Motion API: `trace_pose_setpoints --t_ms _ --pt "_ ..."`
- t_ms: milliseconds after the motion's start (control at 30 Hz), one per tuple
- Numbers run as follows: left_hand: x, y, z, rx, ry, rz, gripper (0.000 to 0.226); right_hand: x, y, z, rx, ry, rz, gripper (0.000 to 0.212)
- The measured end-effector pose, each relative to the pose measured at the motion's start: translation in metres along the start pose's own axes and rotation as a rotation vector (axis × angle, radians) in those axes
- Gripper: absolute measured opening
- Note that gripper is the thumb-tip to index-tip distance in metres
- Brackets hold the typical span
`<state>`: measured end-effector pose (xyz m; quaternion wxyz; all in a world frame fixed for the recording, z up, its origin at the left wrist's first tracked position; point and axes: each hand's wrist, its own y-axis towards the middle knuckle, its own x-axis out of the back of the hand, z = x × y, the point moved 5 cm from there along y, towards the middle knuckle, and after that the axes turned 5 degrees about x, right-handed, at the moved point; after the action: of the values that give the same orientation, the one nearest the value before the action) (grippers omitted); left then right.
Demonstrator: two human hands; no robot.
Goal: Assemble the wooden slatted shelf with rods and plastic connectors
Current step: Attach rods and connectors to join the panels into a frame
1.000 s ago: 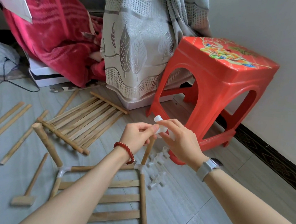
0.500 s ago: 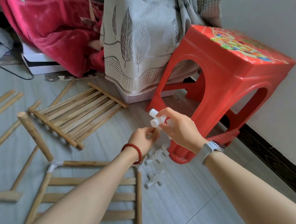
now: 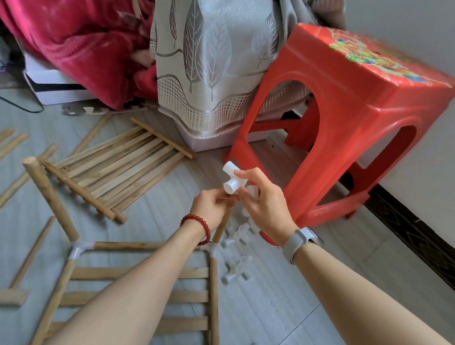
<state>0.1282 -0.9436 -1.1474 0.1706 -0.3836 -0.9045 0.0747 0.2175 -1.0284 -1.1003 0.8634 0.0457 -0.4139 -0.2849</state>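
My right hand (image 3: 262, 201) pinches a white plastic connector (image 3: 234, 179) with several tube ends, held just above the top of an upright wooden rod (image 3: 222, 226). My left hand (image 3: 211, 207) grips that rod near its top. The rod rises from a white corner connector (image 3: 210, 248) on the slatted shelf frame (image 3: 143, 277) lying on the floor. A second rod (image 3: 49, 197) leans up from the frame's other far corner connector (image 3: 79, 249). Loose white connectors (image 3: 237, 270) lie on the floor beside the frame.
A second slatted panel (image 3: 119, 167) lies further back, with loose wooden sticks (image 3: 2, 145) at the left and a wooden mallet (image 3: 11, 289) at the lower left. A red plastic stool (image 3: 359, 114) stands close on the right. A curtain-draped box (image 3: 214, 77) and red blanket (image 3: 69, 26) lie behind.
My left hand dropped from the connector to the upright rod's top. My right hand turned the connector and holds it over the rod. The view shifted slightly.
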Motion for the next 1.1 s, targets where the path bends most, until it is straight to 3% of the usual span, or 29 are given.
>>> trace_pose_setpoints --t_ms 100,267,333,400,467,533,633,833,933,1100 --pt "0.006 -0.001 0.007 0.003 0.028 0.052 0.015 0.001 -0.004 -0.003 0.018 0.031 -0.038 0.035" --pt "0.03 -0.029 0.021 0.056 0.163 0.087 0.039 0.01 -0.024 -0.005 -0.126 0.109 0.031 0.066" --pt "0.04 -0.043 0.019 0.048 0.208 0.081 0.037 0.021 -0.036 -0.005 -0.263 0.187 -0.09 0.052" --pt "0.052 -0.059 0.013 0.037 0.245 0.074 0.034 0.028 -0.054 -0.004 -0.561 0.482 -0.2 0.017" --pt "0.06 -0.074 0.005 0.027 0.296 0.071 0.031 0.026 -0.073 0.007 -0.847 0.863 -0.196 0.015" --pt "0.068 -0.089 -0.01 0.013 0.324 0.06 0.027 0.031 -0.088 0.026 -0.944 1.076 -0.138 0.018" --pt "0.074 -0.121 -0.042 -0.048 0.318 0.025 0.025 0.05 -0.105 0.068 -0.889 1.185 -0.07 0.018" --pt "0.064 -0.194 -0.072 -0.149 0.278 0.076 0.015 0.085 -0.141 0.13 -0.718 1.116 0.043 0.015" --pt "0.043 -0.229 -0.061 -0.142 0.355 0.224 0.017 0.096 -0.168 0.138 -0.711 1.144 0.024 0.017" --pt "-0.007 -0.266 -0.041 -0.087 0.501 0.589 0.04 0.111 -0.207 0.124 -0.773 1.122 -0.021 0.043"
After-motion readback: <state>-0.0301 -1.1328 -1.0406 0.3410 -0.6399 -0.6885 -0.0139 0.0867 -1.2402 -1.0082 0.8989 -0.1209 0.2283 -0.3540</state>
